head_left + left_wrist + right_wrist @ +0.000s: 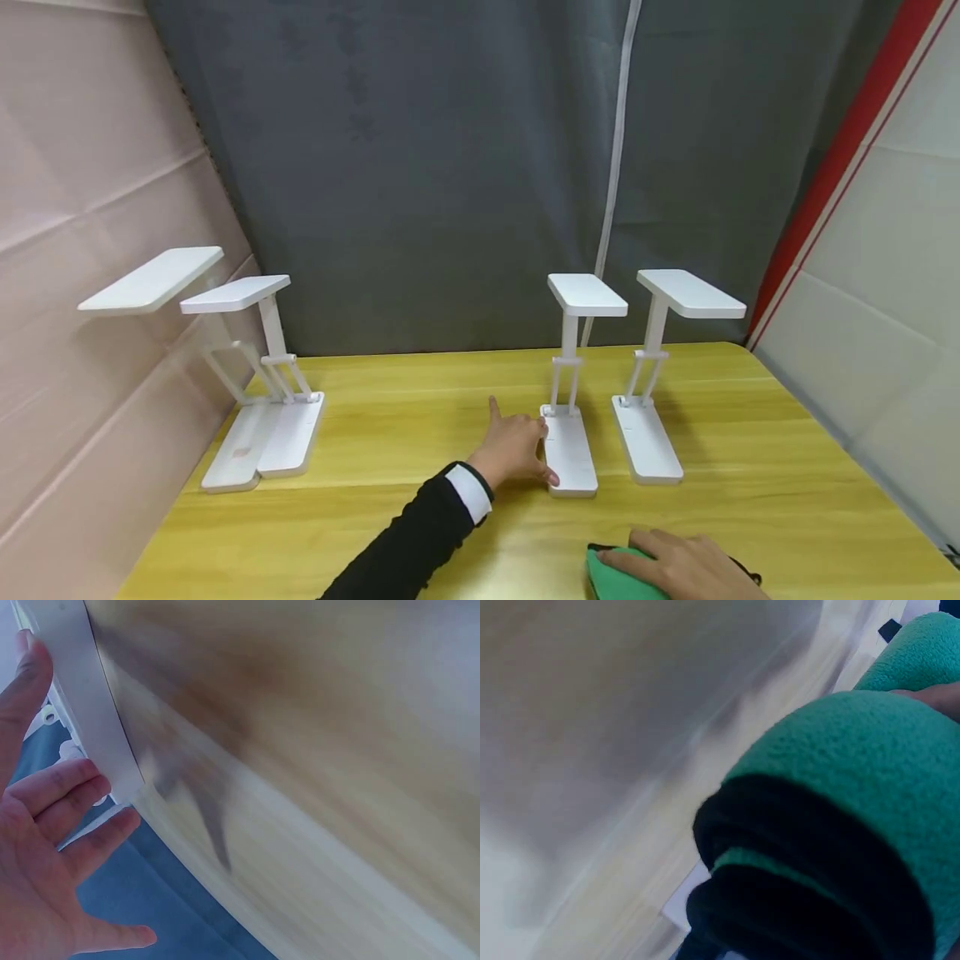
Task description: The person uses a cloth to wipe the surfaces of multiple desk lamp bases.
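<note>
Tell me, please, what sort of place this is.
It looks like a screened-off work area, though I cannot be certain: a dark grey curtain hangs behind a wood-grained table bearing four white stands, and a creased pale sheet covers the left side.

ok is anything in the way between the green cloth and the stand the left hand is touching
Nothing visible: in the head view, only bare tabletop lies between the green cloth in the right hand and the white stand's base. The left hand is along the base's left edge, outside that gap.
</note>
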The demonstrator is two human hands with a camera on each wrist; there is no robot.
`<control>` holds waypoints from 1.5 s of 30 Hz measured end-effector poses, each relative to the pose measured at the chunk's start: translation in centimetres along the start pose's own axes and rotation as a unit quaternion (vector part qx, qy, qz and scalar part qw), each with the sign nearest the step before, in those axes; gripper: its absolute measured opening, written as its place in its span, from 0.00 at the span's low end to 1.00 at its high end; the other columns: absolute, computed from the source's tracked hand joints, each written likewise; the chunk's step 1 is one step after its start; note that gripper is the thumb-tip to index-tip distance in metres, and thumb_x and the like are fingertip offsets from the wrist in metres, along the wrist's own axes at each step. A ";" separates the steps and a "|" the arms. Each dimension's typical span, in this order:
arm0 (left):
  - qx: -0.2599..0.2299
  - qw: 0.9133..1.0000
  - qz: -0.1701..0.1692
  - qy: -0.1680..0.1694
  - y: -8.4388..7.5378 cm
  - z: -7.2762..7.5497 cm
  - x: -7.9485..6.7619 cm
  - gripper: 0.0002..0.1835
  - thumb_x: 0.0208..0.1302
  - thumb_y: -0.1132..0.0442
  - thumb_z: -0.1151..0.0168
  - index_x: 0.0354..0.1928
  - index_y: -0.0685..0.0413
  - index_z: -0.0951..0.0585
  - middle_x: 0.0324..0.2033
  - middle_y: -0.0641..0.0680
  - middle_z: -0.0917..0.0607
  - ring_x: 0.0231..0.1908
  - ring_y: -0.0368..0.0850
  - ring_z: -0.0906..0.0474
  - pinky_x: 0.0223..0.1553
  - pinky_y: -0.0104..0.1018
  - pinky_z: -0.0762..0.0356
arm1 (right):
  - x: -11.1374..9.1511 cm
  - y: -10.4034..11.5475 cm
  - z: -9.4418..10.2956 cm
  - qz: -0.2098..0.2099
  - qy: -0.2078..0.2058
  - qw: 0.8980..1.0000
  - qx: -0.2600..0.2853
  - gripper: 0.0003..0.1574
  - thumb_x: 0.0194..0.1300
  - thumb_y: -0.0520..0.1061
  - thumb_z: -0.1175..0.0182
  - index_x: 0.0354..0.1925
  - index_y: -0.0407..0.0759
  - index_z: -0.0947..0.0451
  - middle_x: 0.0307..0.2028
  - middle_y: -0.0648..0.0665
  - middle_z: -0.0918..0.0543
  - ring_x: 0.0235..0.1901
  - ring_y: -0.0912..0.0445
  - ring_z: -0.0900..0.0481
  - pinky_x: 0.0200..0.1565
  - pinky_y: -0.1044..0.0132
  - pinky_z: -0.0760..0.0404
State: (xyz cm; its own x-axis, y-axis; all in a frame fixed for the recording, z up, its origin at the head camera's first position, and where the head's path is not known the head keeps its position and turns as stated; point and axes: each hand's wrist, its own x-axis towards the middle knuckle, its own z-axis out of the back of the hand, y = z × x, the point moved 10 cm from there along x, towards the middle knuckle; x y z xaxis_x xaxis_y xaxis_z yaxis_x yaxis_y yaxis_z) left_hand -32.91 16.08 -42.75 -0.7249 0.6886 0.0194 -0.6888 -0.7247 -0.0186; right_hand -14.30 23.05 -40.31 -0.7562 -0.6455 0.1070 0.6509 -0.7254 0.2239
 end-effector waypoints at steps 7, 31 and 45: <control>0.004 1.000 0.003 -0.003 -1.8 -0.1 3.1 0.33 0.34 0.27 0.32 0.38 0.43 0.17 0.36 0.44 0.15 0.42 0.41 0.19 0.60 0.72 0.51 | -1.1 -0.6 -0.5 -0.012 -0.009 1.000 -0.017 0.31 0.62 0.69 0.44 0.58 0.58 0.24 0.30 0.64 0.38 0.22 0.73 0.45 0.17 0.78 0.42; -0.040 0.990 0.117 -0.072 20.3 3.7 -11.5 0.27 0.66 0.56 0.41 0.63 0.61 0.28 0.63 0.61 0.28 0.63 0.61 0.36 0.58 0.76 0.61 | -1.9 -3.0 -1.1 -0.064 0.028 0.998 -0.007 0.33 0.60 0.70 0.44 0.59 0.59 0.25 0.32 0.62 0.36 0.23 0.72 0.44 0.16 0.75 0.41; -0.079 0.975 0.206 0.014 29.9 0.5 -17.2 0.32 0.64 0.49 0.41 0.66 0.59 0.31 0.66 0.63 0.33 0.67 0.67 0.47 0.53 0.81 0.66 | -1.2 -2.2 -1.7 -0.029 0.004 0.999 -0.027 0.30 0.62 0.67 0.43 0.57 0.57 0.23 0.30 0.65 0.39 0.21 0.73 0.46 0.15 0.77 0.43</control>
State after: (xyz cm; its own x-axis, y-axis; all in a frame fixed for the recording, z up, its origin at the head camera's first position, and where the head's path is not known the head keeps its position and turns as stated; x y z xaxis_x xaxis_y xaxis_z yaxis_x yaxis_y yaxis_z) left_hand -41.02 -17.47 -43.14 -0.9387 0.3411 -0.0500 -0.3283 -0.9288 -0.1721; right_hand -14.72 25.03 -42.56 -0.7925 -0.6036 0.0874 0.6086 -0.7735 0.1768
